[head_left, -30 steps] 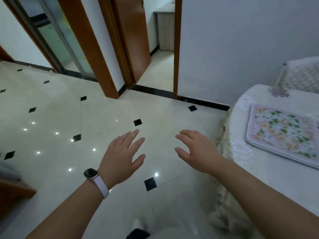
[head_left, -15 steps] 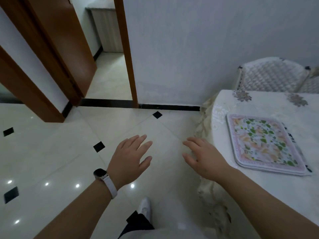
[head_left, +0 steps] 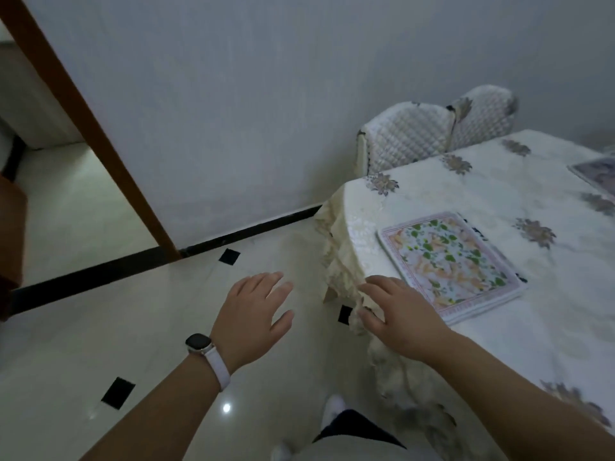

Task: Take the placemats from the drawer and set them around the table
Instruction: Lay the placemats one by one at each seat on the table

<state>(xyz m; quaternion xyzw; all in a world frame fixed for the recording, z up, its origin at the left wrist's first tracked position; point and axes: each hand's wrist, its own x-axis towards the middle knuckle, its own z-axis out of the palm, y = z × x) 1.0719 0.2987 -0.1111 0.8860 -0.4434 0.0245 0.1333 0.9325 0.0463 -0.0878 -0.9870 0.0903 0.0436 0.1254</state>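
Observation:
A floral placemat point(head_left: 449, 262) with green leaves and a pink border lies flat near the left edge of the table point(head_left: 519, 331), which is covered by a white flowered cloth. It looks like a thin stack. Part of a second placemat point(head_left: 597, 171) shows at the far right edge. My left hand point(head_left: 254, 312) hovers over the floor, fingers apart, holding nothing; a white watch is on its wrist. My right hand point(head_left: 396, 314) is open over the table's draped edge, just left of the floral placemat. No drawer is in view.
Two quilted white chairs point(head_left: 407, 138) stand against the grey wall behind the table. A brown door frame point(head_left: 100, 141) leans across the left, with a doorway beyond. The glossy tiled floor point(head_left: 100, 344) lies to the left. My foot point(head_left: 332, 409) is below.
The view has swung right toward the table. The floral placemat and chairs are nearer the centre, and my right hand now reaches the table's edge. Both hands stay empty.

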